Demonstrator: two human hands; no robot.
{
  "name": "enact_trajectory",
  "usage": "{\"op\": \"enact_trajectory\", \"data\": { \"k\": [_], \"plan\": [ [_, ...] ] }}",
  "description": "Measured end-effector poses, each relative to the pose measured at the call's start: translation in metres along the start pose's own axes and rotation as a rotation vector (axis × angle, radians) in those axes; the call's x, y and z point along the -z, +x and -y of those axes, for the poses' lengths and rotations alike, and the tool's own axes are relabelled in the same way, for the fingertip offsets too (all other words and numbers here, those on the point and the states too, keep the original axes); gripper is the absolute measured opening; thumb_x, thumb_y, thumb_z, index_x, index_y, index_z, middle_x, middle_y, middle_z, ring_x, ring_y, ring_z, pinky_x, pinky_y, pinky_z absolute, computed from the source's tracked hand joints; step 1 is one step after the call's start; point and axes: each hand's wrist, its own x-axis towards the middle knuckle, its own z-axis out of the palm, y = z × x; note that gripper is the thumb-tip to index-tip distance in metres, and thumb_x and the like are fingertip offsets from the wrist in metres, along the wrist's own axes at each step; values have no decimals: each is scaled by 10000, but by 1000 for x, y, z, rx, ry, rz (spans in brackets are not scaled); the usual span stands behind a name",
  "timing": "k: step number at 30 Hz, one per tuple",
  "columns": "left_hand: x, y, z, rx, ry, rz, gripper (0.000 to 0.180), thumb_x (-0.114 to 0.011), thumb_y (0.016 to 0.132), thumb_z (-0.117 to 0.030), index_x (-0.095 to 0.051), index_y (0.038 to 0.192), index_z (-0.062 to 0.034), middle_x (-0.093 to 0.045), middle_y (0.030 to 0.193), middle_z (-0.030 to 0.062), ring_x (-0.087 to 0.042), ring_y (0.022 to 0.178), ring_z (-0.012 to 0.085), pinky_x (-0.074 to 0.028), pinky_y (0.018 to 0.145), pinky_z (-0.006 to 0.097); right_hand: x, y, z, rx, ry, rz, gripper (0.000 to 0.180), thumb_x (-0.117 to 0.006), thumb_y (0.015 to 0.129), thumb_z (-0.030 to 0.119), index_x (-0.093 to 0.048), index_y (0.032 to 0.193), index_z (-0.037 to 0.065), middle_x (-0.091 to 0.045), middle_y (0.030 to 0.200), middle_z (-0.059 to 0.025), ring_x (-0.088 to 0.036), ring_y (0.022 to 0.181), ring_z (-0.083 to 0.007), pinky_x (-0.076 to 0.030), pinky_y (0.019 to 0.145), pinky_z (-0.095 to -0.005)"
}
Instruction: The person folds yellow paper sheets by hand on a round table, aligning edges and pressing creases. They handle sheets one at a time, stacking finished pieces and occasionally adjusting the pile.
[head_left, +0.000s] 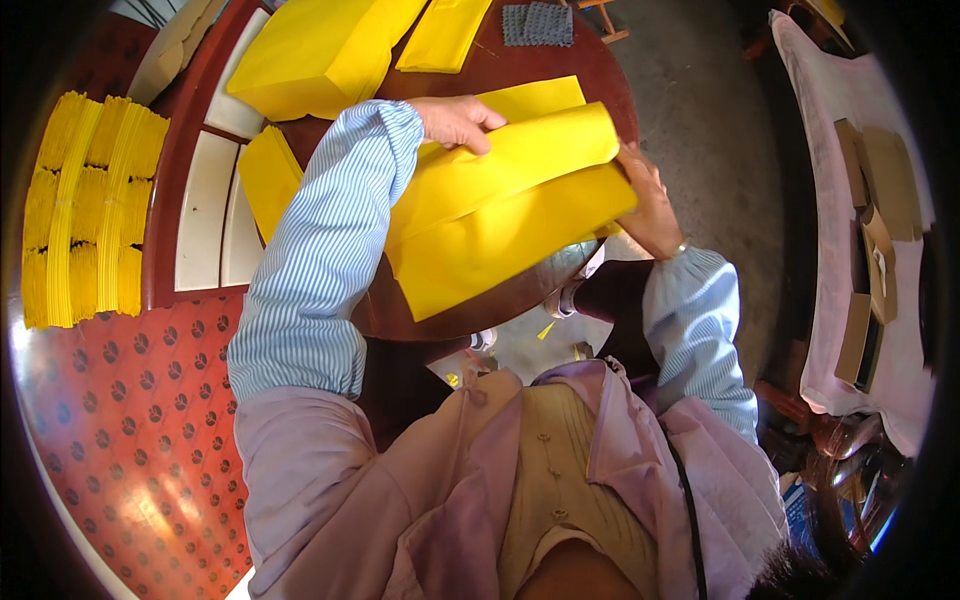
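Over near edge of round, glossy red-brown table (600, 72): folded yellow sheet (510, 195), smooth, upper layer curving over; long axis slants near left to far right, one end pointing toward table's right edge. Two hands, apart: right hand (652, 205) clamped on that end, left hand (460, 122) touching far side, cannot tell if pinching. At least three more yellow pieces (310, 60), flat-sided, along far and left edges.

Seemingly a workshop: yellow sheets (510, 238), open cardboard boxes (893, 187)
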Motion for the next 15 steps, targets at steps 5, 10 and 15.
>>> {"op": "enact_trajectory", "data": {
  "k": [5,10,15],
  "plan": [
    [-6,27,14,16,-11,-22,439,-672,861,-63,-704,1299,-41,-709,1001,-38,-610,824,52,-490,713,241,7,-9,8,118,778,127,898,-829,935,167,-322,1677,139,-374,1700,-154,-401,1552,-354,-287,1307,-492],
    [-21,47,29,-110,223,-157,436,-719,860,-66,-669,1291,-20,-734,993,40,-662,871,113,-527,766,292,9,-7,9,-171,929,210,883,-729,978,55,-244,1705,182,-413,1668,-140,-480,1493,-327,-423,1225,-478],
    [-64,40,31,-123,385,-536,496,-693,863,-28,-598,1350,-34,-698,1237,190,-683,1088,345,-541,976,407,-3,2,-13,281,349,24,789,-711,970,-48,-387,1658,163,-592,1517,-95,-631,1301,-238,-507,1116,-346]
  ]
}}
